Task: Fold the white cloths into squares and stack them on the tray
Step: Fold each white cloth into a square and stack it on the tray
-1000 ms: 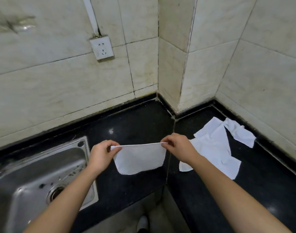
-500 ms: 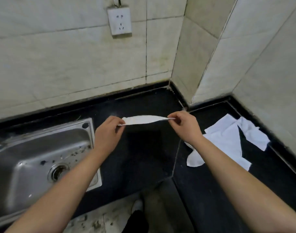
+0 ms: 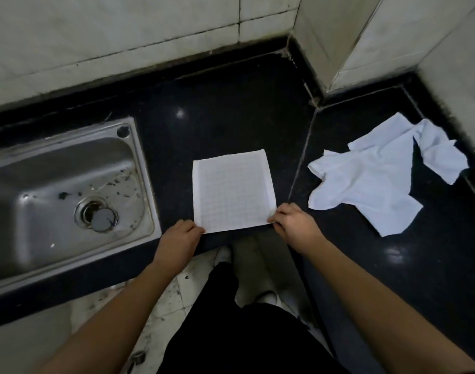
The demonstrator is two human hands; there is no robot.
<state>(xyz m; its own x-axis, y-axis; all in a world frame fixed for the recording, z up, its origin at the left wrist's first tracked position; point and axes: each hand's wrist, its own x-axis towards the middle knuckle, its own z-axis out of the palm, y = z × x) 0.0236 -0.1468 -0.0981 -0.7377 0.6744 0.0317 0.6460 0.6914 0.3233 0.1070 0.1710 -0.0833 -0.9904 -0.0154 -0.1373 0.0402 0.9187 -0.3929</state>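
Note:
A white cloth lies spread flat on the black counter, near its front edge. My left hand pinches the cloth's near left corner. My right hand pinches its near right corner. To the right, a loose heap of crumpled white cloths rests on the counter's right wing. No tray is in view.
A steel sink with a drain plug is set into the counter at the left. Tiled walls close off the back and right, with a protruding pillar corner. My dark trousers and the floor show below the counter edge.
The cloth was held up in the air by its top edge; it now lies flat on the counter, pulled toward the front edge. The view has tilted downward.

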